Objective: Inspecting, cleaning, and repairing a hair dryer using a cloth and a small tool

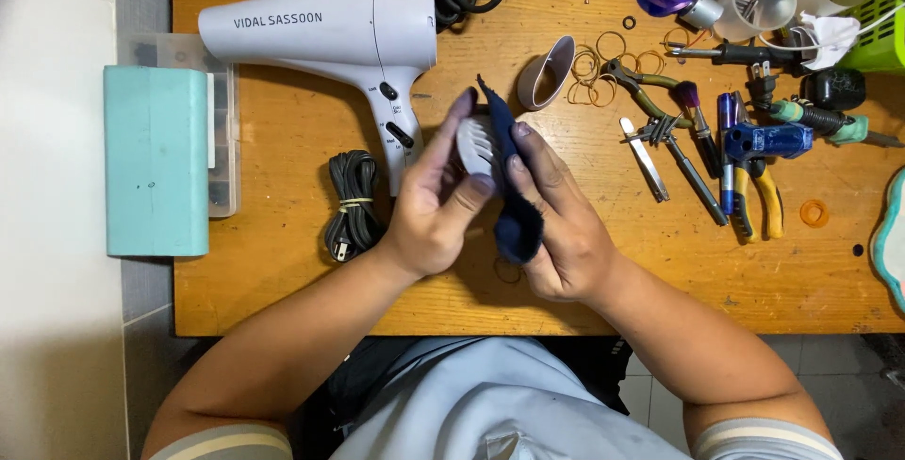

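Left hand [429, 220] fingers pinch the slotted grille [474, 147]; right hand [556, 224] fingers press a dark cloth [514, 205] on it; a loose pinch could drop the grille onto the tabletop [283, 271].

The hair dryer [330, 31] is pale lilac-white with black switches; the slatted grille piece [476, 144] matches it. The cloth [514, 196] is dark navy. The table [283, 271] is orange-brown wood. At the left, the box [156, 160] is pale turquoise. The coiled cord [351, 204] is black. To the right, the pliers [759, 191] have yellow-orange handles under a blue tool [768, 139]. The rubber bands [603, 69] are tan.
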